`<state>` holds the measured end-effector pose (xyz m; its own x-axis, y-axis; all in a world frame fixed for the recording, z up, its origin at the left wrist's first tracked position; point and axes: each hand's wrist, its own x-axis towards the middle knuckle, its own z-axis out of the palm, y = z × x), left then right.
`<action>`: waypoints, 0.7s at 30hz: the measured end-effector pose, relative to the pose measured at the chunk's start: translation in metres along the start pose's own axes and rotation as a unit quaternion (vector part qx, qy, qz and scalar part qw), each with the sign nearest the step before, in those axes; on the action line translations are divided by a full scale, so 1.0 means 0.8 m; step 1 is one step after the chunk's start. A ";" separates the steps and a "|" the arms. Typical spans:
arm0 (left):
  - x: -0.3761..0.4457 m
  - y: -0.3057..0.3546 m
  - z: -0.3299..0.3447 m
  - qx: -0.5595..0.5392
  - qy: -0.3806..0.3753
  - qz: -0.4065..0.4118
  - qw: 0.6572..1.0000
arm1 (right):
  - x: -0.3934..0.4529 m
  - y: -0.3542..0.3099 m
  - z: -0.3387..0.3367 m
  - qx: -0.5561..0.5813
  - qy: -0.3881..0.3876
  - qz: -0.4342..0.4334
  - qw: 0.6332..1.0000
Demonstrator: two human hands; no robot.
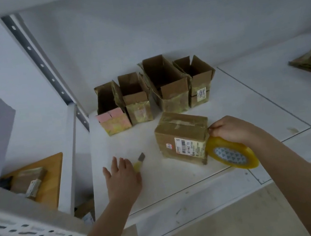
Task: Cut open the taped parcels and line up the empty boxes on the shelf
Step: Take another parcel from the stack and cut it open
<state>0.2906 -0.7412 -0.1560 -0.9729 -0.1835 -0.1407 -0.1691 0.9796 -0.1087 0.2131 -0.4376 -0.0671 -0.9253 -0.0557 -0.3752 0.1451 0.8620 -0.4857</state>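
Dim, bluish light falls on a plain white wall [158, 27] behind white metal shelving with a perforated upright [42, 59], and a wooden worktop [52, 172] stands lower left.

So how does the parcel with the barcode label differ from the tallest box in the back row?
The labelled parcel is taped shut; the tallest box stands open, flaps up. The parcel sits nearer the shelf's front edge, alone; the box stands in the back row. Both are brown cardboard with glossy tape.
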 end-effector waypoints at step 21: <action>0.020 0.011 -0.032 -0.058 -0.014 0.013 0.998 | -0.009 -0.006 0.001 -0.035 0.010 0.006 0.999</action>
<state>0.2695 -0.7336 -0.1339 -0.9727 -0.1577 -0.1704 -0.1619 0.9868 0.0107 0.2195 -0.4414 -0.0627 -0.9306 -0.0355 -0.3642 0.1322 0.8955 -0.4250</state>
